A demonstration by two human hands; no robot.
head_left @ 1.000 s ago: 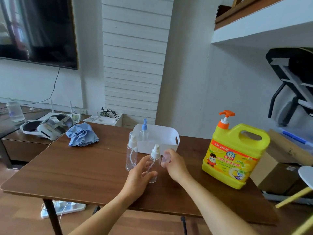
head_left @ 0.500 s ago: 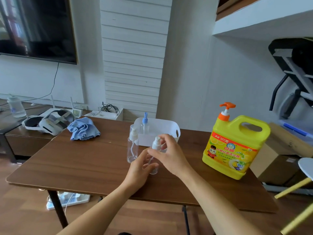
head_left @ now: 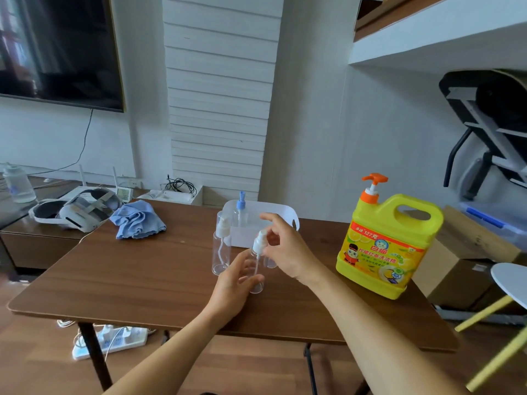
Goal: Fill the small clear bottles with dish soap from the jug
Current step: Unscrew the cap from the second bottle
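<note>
Left grip [head_left: 233, 280]: wrapped round my clear bottle [head_left: 257, 288], steadying it upright mid-table [head_left: 128, 280].
Right grip [head_left: 288, 249]: pinching its spray cap [head_left: 260, 243], likely to unscrew for filling.

jug [head_left: 387, 246] small print illegible, stool [head_left: 510, 277] cropped

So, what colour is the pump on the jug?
The pump is orange; head view.

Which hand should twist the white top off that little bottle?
The right hand: its fingers pinch the white spray top, while the left hand grips the clear bottle steady on the table.
</note>
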